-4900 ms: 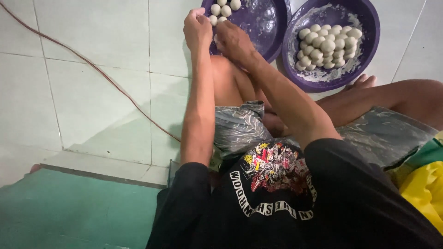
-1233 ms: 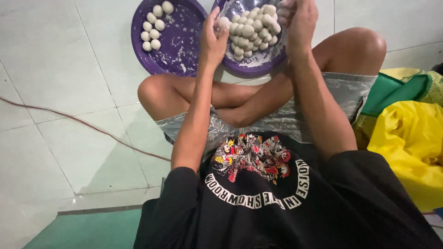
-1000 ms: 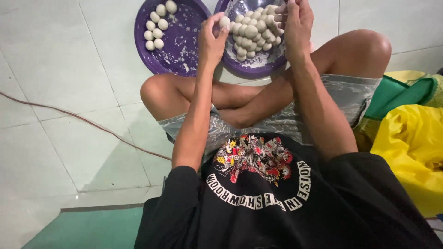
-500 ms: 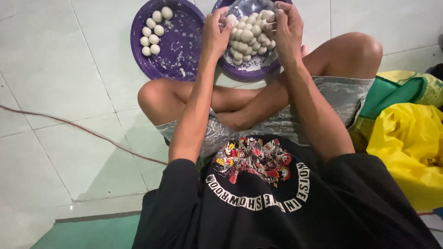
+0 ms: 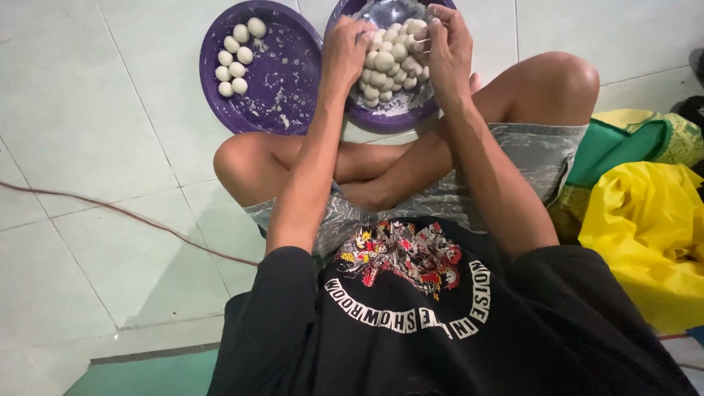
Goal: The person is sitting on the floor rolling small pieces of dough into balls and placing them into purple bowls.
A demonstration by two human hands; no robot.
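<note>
Evidently both hands, left hand (image 5: 346, 51) and right hand (image 5: 447, 51), pinch soft, floury dough balls (image 5: 389, 62); light, easily dented, best cupped underneath.

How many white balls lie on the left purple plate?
6, on the left purple plate: all white balls cluster near its upper-left rim, two at top, four below. None seems hidden.

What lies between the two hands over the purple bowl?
In the head view, a heap of small white balls lies between the left hand and the right hand, inside the right purple bowl.
</note>
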